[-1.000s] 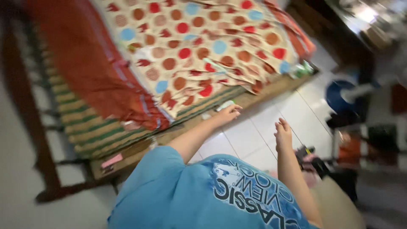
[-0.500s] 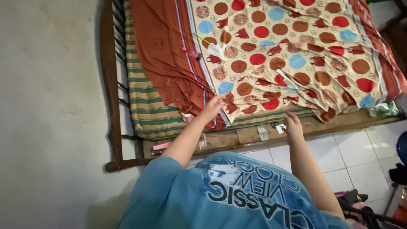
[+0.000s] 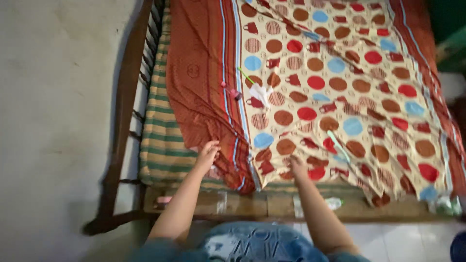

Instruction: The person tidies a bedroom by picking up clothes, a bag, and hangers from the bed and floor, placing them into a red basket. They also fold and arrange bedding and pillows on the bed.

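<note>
A bed sheet (image 3: pixel 340 97), cream with red, brown and blue dots and a red-brown border, lies over a green-striped mattress (image 3: pixel 158 140). My left hand (image 3: pixel 208 154) is at the border's rumpled lower edge, fingers curled into the cloth. My right hand (image 3: pixel 297 167) rests on the dotted part near the sheet's bottom hem, its fingers sunk in the folds. My blue shirt (image 3: pixel 252 245) fills the bottom of the view.
A dark wooden bed frame (image 3: pixel 126 97) runs along the grey wall (image 3: pixel 48 121) at left. A small white scrap (image 3: pixel 262 92), a pink bit (image 3: pixel 233 90) and a pale green strip (image 3: pixel 338 145) lie on the sheet. White floor tiles (image 3: pixel 412 242) show at bottom right.
The view has swung over the bed. Both hands have moved from the floor side onto the sheet, the left to the red-brown border, the right from the wooden plank up to the hem.
</note>
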